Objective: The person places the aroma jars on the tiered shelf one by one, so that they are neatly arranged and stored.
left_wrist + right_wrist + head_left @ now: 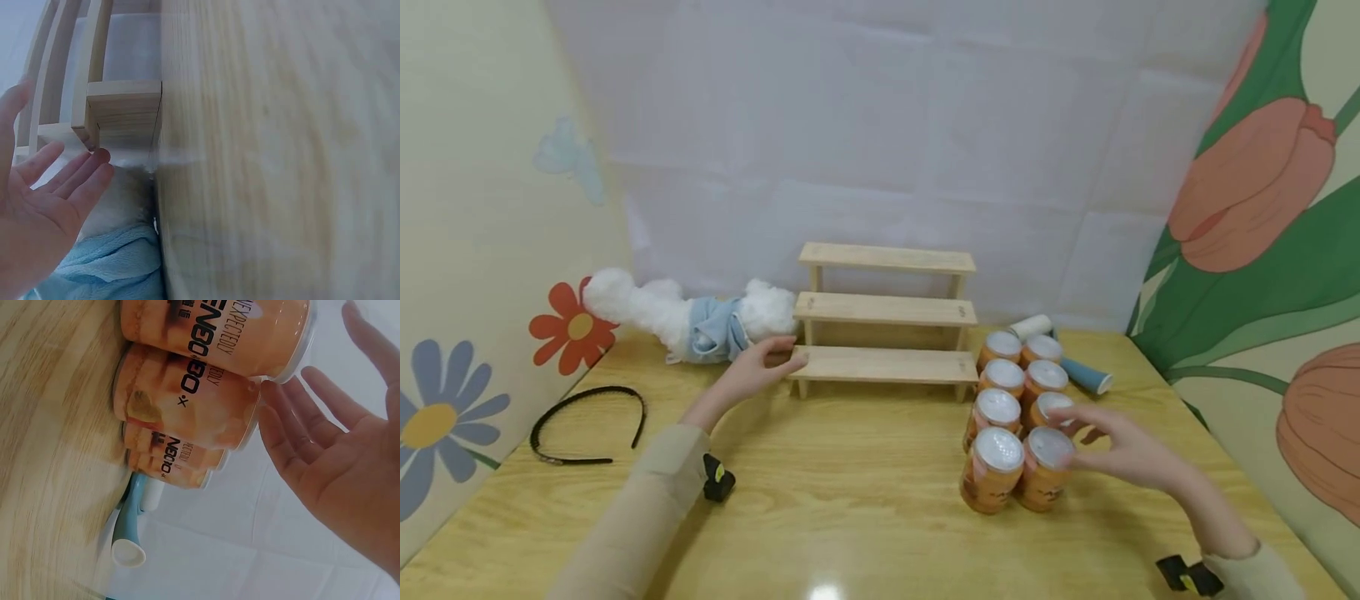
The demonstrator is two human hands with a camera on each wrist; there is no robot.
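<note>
Eight Cans Upright Beside Wooden Stand; Both Grips Empty

The eight orange cans (1000,408) stand upright on the tabletop (850,467), close together in two columns of four, with silvery lids uppermost. Their position is just beyond the right end of the three-tier wooden stand (883,364). Partly legible dark lettering, including "ENBO", is noted on the sides in the right wrist view.

Right-hand grip (1116,450): fingers gently bent, thumb well apart from them, nothing held. The fingertips are at the lids of the two front cans in the right column; contact could not be confirmed.

Left-hand grip (763,364): loosely spread, thumb and fingers parted, nothing held. Its fingertips are at the left end of the stand's lowest tier; whether they touch could not be determined.

Surroundings: a white plush toy (718,329) in light blue clothing lies to the left of the stand. A black headband (580,461) lies nearer the left edge. Behind the cans, on the right, are a blue item with a white end (1084,377) and a white cylinder (1032,326). A creased white sheet (865,125) covers the rear; flowers are painted on both side walls.
</note>
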